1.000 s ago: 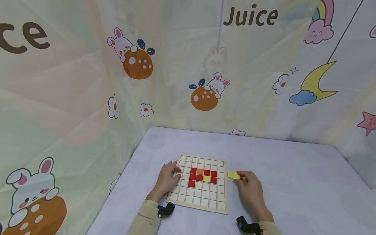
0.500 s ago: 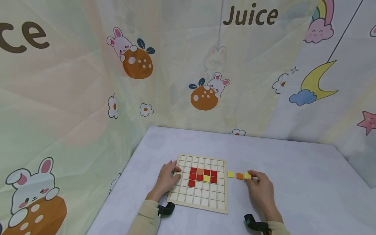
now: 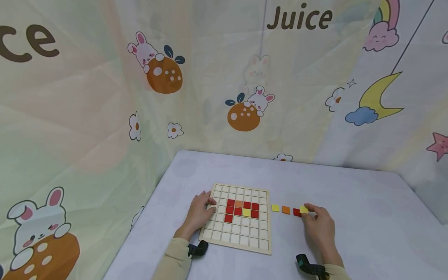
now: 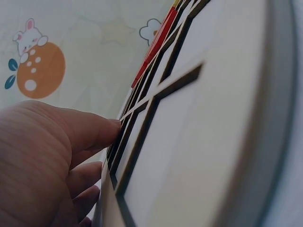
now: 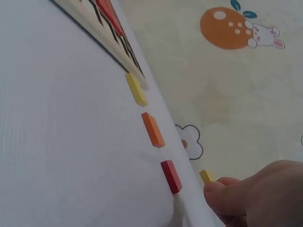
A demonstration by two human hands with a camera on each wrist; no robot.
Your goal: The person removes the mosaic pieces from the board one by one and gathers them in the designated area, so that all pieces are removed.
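Note:
A wooden grid board [image 3: 235, 250] lies flat on the table, with several red tiles [image 3: 228, 218], one orange tile [image 3: 238, 203] and one yellow tile [image 3: 246, 213] in its cells. My left hand [image 3: 198, 212] rests at the board's left edge, fingers relaxed. Past the right edge, my right hand [image 3: 319, 229] pinches a yellow tile [image 5: 206, 176] between thumb and finger. That tile is held above the table, close to a loose red tile [image 5: 171, 177]. Between the red tile and the board lie a loose orange tile [image 5: 153, 130] and a loose yellow tile [image 5: 136, 90].
The pale table [image 3: 371, 217] runs back to a printed cloth backdrop [image 3: 206, 116] with rabbits and oranges. Black wrist cameras sit on both wrists, the left one [image 3: 198, 249] near the board's lower left corner.
My right hand has moved right in steps with the yellow tile, and an orange tile and then a red tile now show on the table where it passed. The left hand stays put.

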